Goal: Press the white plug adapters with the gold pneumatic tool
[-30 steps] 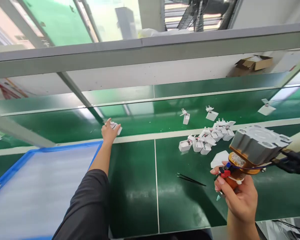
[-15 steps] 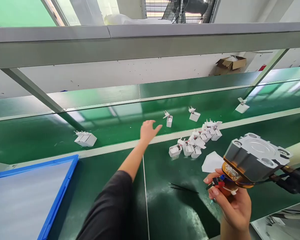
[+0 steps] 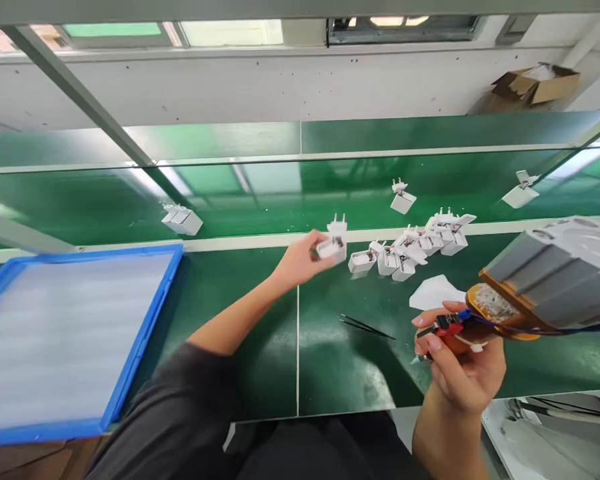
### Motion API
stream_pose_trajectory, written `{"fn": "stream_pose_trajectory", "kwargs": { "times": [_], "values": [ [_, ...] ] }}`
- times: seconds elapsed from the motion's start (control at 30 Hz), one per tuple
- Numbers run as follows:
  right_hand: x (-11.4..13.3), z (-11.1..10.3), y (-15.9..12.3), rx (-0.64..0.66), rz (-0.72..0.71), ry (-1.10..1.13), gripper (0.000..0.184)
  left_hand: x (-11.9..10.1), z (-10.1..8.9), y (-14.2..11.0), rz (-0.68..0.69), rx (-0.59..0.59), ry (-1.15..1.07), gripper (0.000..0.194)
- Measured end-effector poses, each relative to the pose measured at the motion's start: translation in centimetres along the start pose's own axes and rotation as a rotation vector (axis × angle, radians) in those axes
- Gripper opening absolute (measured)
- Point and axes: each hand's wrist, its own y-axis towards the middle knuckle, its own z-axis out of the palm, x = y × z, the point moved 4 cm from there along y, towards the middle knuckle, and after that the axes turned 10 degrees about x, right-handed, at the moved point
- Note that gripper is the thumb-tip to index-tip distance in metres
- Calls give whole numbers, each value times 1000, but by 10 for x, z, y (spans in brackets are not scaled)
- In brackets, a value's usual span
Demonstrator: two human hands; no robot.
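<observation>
Green bench [image 3: 270, 363] crosses most of the frame, w/ blue-rimmed tray [image 3: 144, 333] at lower left. Near centre, L hand [image 3: 299, 259] has fingers closed on a white plug unit [image 3: 333, 249], slightly blurred. At lower right, R hand [image 3: 467, 377] grips orange-and-gray tool [image 3: 555, 273]. Similar white units [image 3: 405, 257] stand clustered right of ctr.

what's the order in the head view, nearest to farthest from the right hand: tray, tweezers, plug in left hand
1. Tweezers: on the table, left of the right hand
2. Plug: farther left, in the left hand
3. Tray: far left, blue-rimmed
</observation>
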Motion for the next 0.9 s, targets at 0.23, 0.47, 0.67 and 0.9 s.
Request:
{"fn": "stream_pose_trajectory", "kwargs": {
  "times": [0.23, 0.47, 0.67, 0.9],
  "values": [
    [3, 16, 0, -1, 73, 49, 34, 18, 45, -149, -125, 225, -46, 25],
    [9, 37, 1, 69, 38, 70, 28, 25, 79, -151, -33, 117, 19, 59],
    [21, 72, 5, 144, 6, 38, 35, 16, 87, -152, 25, 47, 61, 36],
    [23, 102, 6, 183, -16, 57, 45, -9, 79, -159, 84, -5, 119, 32]
  ]
}}
